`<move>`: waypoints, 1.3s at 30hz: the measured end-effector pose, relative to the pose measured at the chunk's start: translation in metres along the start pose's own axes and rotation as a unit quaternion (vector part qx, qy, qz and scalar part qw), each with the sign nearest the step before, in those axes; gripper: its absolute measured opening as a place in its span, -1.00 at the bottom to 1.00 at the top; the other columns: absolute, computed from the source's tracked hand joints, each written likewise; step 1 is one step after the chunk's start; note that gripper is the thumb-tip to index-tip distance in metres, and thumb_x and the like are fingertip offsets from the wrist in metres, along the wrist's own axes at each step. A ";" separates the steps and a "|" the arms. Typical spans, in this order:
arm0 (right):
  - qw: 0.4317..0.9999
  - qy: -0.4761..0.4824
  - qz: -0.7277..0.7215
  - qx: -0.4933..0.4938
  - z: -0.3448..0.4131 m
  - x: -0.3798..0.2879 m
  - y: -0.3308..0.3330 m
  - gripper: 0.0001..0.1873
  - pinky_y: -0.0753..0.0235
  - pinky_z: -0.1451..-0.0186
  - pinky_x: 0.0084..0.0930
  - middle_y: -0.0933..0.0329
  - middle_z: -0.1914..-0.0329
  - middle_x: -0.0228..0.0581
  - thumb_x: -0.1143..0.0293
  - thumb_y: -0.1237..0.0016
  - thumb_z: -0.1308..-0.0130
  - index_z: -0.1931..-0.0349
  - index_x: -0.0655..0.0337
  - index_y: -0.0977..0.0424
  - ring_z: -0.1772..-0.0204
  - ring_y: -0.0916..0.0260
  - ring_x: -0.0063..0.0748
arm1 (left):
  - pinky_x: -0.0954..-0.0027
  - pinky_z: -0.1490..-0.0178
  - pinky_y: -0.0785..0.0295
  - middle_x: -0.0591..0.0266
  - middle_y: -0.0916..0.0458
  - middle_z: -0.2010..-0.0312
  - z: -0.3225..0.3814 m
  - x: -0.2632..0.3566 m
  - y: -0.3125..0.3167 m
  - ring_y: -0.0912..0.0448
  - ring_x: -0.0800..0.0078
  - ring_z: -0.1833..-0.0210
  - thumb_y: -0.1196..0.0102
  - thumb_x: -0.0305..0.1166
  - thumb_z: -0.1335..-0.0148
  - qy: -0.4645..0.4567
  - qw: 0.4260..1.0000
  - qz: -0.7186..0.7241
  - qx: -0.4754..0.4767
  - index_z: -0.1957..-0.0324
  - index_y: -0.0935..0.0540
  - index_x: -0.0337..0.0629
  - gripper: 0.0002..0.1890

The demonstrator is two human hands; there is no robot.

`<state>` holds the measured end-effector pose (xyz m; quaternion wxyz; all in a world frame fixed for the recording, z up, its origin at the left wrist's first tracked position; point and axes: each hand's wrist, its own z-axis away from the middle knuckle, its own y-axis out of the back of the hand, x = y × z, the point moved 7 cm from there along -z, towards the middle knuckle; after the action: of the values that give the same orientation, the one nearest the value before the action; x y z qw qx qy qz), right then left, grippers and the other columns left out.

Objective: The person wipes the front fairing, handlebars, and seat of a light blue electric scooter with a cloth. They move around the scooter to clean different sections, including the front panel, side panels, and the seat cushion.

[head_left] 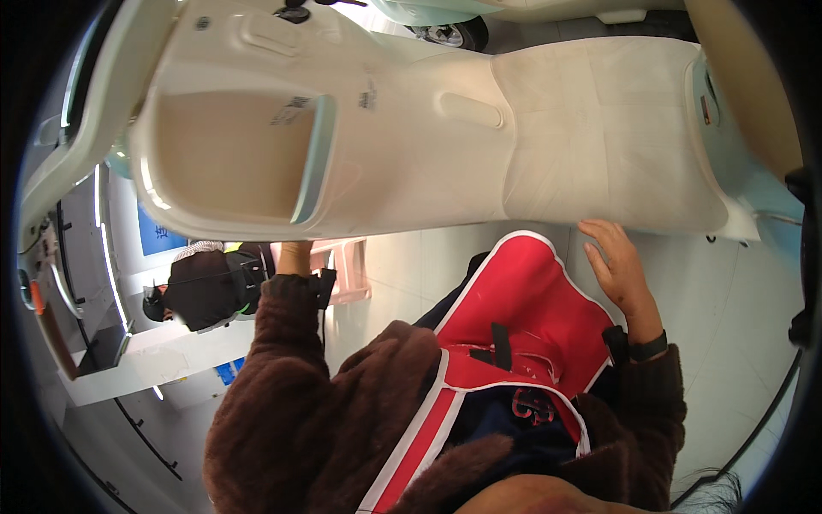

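A cream vehicle body (411, 148), seemingly of an electric scooter, spans the upper view before me. It has a deep storage recess (231, 154) with a mint rim at the left and a padded cream seat (603, 128) at the right. Only the wrist of my left hand (295, 258) shows at the body's lower edge under the recess; its fingers are hidden behind that edge. My right hand (613, 257) holds nothing, its thumb apart from the fingers. Its fingertips reach the seat's near edge; whether they touch it, I cannot tell.
A pink plastic stool (350, 270) stands beside my left wrist. Farther left is another person (209, 286) in dark clothes. A second vehicle's wheel (449, 35) shows at the top. My red apron (514, 295) hangs below the seat edge, above the tiled floor (700, 302).
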<state>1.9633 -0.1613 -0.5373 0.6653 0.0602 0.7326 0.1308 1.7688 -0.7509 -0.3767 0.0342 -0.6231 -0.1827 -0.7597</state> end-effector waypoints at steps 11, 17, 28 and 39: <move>0.964 0.111 0.241 0.031 -0.029 0.051 0.005 -0.55 -0.14 -0.55 0.05 -0.37 -0.39 0.00 0.54 -0.13 -0.18 -0.13 0.25 -0.52 -0.49 -0.20 0.11 | 0.27 -0.09 -0.57 0.21 -0.63 -0.01 -0.023 -0.112 0.002 -0.62 0.35 -0.03 -0.02 -0.06 -0.49 0.040 0.996 0.078 0.014 -0.14 -0.53 -0.16 -0.59; 0.955 0.103 0.279 -0.012 -0.035 0.050 0.009 -0.54 -0.08 -0.59 0.04 -0.34 -0.46 -0.11 0.55 -0.14 -0.17 -0.14 0.24 -0.52 -0.53 -0.16 0.04 | 0.25 -0.15 -0.56 0.21 -0.63 -0.05 -0.016 -0.127 -0.007 -0.61 0.33 -0.08 0.01 -0.04 -0.50 0.055 0.990 0.130 0.003 -0.16 -0.53 -0.15 -0.57; 0.945 0.061 0.321 -0.011 -0.027 0.047 -0.005 -0.50 -0.11 -0.59 -0.02 -0.33 -0.46 -0.01 0.45 -0.14 -0.20 -0.20 0.17 -0.50 -0.53 -0.15 0.10 | 0.22 -0.30 -0.50 0.20 -0.59 -0.18 0.020 -0.101 -0.036 -0.55 0.27 -0.23 0.06 -0.03 -0.53 -0.029 0.956 0.286 -0.063 -0.26 -0.50 -0.14 -0.52; 0.971 0.153 0.180 -0.020 -0.055 -0.169 -0.081 -0.45 -0.21 -0.54 -0.20 -0.30 -0.49 0.00 0.31 -0.08 -0.40 -0.39 0.12 -0.37 -0.53 -0.19 0.02 | 0.10 -0.39 -0.39 -0.02 -0.48 -0.27 0.094 0.032 -0.059 -0.49 0.13 -0.32 -0.16 -0.22 -0.40 -0.432 0.899 0.045 -0.058 -0.30 -0.48 -0.25 -0.49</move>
<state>1.9339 -0.2894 -0.3930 0.5114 0.1572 0.8002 0.2709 1.8336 -0.6604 -0.3450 -0.0503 -0.8985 -0.1070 -0.4227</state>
